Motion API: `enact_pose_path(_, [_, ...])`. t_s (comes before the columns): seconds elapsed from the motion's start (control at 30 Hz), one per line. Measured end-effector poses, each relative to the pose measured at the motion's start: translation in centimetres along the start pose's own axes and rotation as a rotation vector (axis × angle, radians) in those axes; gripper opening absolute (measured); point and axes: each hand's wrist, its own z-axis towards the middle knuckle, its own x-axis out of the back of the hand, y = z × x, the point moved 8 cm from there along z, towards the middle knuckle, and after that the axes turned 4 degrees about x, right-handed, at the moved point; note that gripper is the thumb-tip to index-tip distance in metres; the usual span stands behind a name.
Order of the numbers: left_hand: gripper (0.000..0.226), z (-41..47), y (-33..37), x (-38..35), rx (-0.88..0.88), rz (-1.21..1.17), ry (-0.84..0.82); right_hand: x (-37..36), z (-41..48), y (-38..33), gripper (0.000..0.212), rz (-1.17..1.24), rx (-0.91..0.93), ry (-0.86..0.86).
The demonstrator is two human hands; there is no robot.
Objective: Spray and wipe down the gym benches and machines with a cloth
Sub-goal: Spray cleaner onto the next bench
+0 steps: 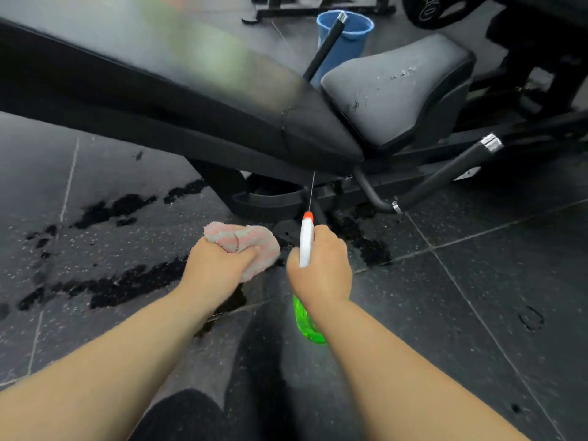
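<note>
A black padded gym bench (197,100) slopes across the upper left, and its grey seat pad (394,87) lies to the right. My left hand (219,268) grips a bunched pink and grey cloth (251,243) below the bench. My right hand (321,265) holds a spray bottle (306,240) with a white head, an orange nozzle and a green body, pointed at the bench's edge. A thin jet of liquid runs from the nozzle up to the bench.
A blue bucket (346,33) with a black handle in it stands behind the bench. A black handle bar (445,173) juts out low on the right. Wet dark patches (111,211) mark the grey tiled floor. A weight plate (436,9) lies at the top right.
</note>
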Motion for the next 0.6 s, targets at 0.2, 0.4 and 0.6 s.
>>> enact_pose_path(0.2, [0.029, 0.5, -1.1, -2.4, -0.156, 0.112, 0.066, -0.1, 4.5, 0.0, 0.027, 0.204, 0.08, 0.142])
enact_pose_path(0.4, [0.016, 1.2, -0.4, -2.5, -0.141, 0.032, 0.137, -4.5, 3.7, 5.2, 0.01, 0.115, 0.069, 0.103])
enact_pose_path(0.6, [0.021, 1.4, 1.7, -4.0, -0.268, 0.22, 0.163, -11.6, 1.7, 13.6, 0.04, 0.168, -0.041, -0.206])
